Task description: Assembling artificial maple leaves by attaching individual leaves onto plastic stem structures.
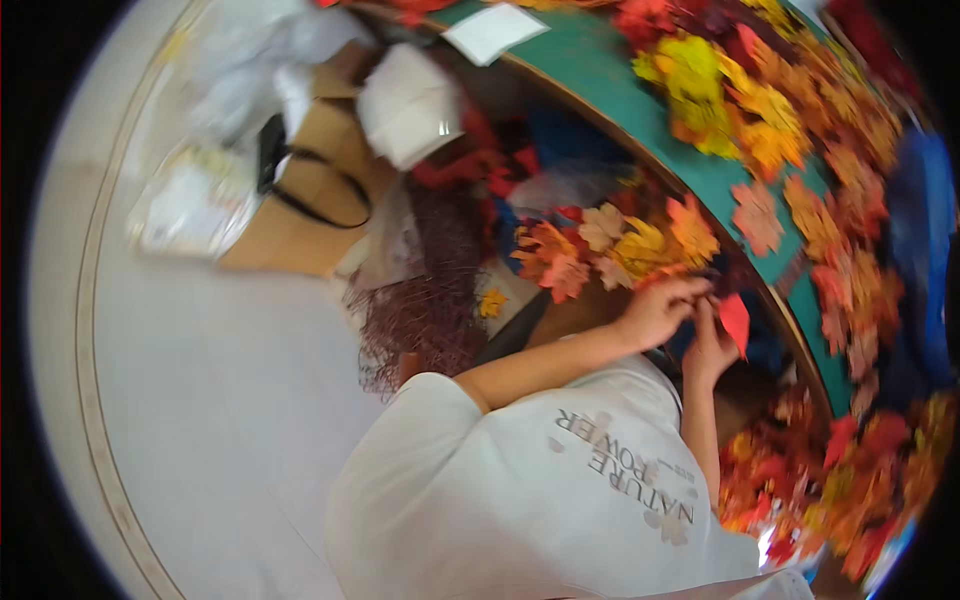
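Close together above my lap, beside the green table's edge, both my hands are closed in a pinch. My left hand (pixel 655 313) grips a strand of artificial maple leaves (pixel 640 250), orange, yellow and pale peach, which spreads out past its fingers. The exact point of its grip is too small to make out. My right hand (pixel 708 347) pinches at the same spot, with a red artificial leaf (pixel 735 322) in its fingers, standing out to the right.
Heaps of autumn-coloured leaves (pixel 770 120) cover much of the green tabletop (pixel 590 50), with more leaves (pixel 800 480) at lower right. Left of me are dark brown wiry stems (pixel 425 300), a cardboard box (pixel 300 225), plastic bags (pixel 195 205) and a white package (pixel 408 105).
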{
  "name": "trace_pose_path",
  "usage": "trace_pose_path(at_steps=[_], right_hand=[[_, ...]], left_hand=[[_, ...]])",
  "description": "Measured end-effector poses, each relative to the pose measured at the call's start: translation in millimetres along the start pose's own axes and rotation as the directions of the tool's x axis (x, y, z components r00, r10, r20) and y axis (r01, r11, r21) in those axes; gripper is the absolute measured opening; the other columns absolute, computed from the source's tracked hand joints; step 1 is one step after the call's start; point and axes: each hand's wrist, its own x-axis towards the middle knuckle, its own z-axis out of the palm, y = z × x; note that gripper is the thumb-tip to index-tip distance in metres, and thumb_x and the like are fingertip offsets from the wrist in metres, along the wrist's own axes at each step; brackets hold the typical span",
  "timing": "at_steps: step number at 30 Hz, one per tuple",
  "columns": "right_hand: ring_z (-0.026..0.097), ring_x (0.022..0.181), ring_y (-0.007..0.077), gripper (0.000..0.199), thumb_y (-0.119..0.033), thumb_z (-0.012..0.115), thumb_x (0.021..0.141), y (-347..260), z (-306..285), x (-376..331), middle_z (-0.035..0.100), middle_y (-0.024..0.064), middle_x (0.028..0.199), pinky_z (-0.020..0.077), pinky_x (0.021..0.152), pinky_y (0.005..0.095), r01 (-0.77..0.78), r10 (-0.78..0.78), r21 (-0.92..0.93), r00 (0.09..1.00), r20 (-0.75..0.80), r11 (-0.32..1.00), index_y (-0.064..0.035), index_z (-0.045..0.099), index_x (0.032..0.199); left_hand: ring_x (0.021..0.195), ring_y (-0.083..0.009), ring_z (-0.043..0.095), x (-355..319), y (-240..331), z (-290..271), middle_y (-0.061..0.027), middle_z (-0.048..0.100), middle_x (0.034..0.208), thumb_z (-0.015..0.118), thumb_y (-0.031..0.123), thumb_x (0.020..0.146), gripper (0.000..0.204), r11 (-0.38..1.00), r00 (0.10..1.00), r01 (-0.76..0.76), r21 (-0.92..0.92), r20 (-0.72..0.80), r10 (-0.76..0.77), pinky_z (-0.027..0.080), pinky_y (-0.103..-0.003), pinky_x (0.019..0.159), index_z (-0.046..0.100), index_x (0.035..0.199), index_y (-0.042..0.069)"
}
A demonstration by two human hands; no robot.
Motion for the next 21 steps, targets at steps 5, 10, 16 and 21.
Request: trace_pose_path(at_steps=[5,10,16,21], right_hand=[[0.060,0.076,0.0120,0.014,0.003,0.059,0.085,3,11,-3,0.063,0.0061,0.091,0.0507,0.066,0.0233,-0.008,-0.001,0.055,0.988,0.154,0.998,0.0008,0.059,0.098],[0.060,0.075,0.0125,0.011,0.003,0.059,0.085,4,23,1,0.062,0.0068,0.089,0.0508,0.062,0.0232,0.034,-0.040,0.046,0.989,0.140,0.998,0.0015,0.058,0.096],[0.054,0.069,0.0101,0.009,0.001,0.058,0.086,3,26,1,0.060,0.0046,0.085,0.0464,0.064,0.0219,0.041,-0.035,-0.045,0.990,0.138,0.998,0.0021,0.057,0.096],[0.056,0.074,0.0108,0.010,-0.002,0.058,0.088,12,17,2,0.060,0.0051,0.088,0.0476,0.066,0.0229,0.044,-0.020,-0.102,0.973,0.230,0.994,0.0027,0.057,0.096]], left_hand=[[0.091,-0.0131,0.060,-6,-8,-11,-0.0087,0.063,0.100,0.048,-0.011,0.082,0.038,0.996,0.993,-0.020,0.088,-0.110,0.030,0.049,-0.026,0.081,0.053,0.119,-0.003],[0.075,-0.0099,0.058,5,-14,-12,-0.0063,0.062,0.087,0.048,-0.012,0.081,0.036,0.992,0.970,-0.016,-0.129,-0.244,-0.016,0.051,-0.024,0.068,0.052,0.116,-0.004],[0.074,-0.0107,0.058,7,-25,-9,-0.0062,0.059,0.084,0.049,-0.012,0.079,0.021,0.994,0.956,-0.106,-0.025,-0.277,0.095,0.050,-0.024,0.064,0.055,0.098,-0.004],[0.080,-0.0131,0.060,4,-27,-14,-0.0068,0.059,0.087,0.049,-0.012,0.080,0.018,0.999,0.959,-0.043,-0.020,-0.280,0.036,0.051,-0.026,0.069,0.055,0.095,-0.004]])
